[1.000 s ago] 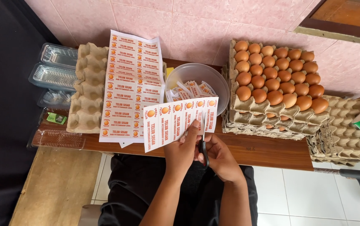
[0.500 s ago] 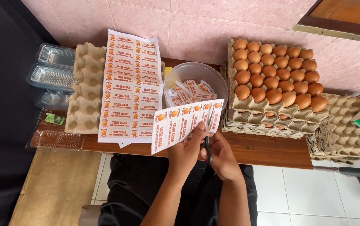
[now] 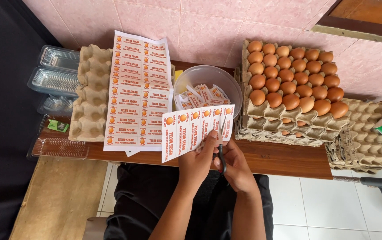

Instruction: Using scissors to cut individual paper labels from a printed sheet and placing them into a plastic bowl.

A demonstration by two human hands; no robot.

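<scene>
We see the left hand (image 3: 196, 162) pinching a strip of printed labels (image 3: 196, 129) by its near edge, the strip tilted up toward the right. The right hand (image 3: 237, 168) grips black-handled scissors (image 3: 221, 151) whose blades meet the strip near its right end. Just beyond lies a clear plastic bowl (image 3: 188, 82) with cut labels inside. To its left a full sheet of labels (image 3: 138, 93) rests on empty egg cartons (image 3: 91, 93). On the right a tray of brown eggs (image 3: 295, 82) sits on stacked trays, all on a wooden shelf (image 3: 284, 158).
</scene>
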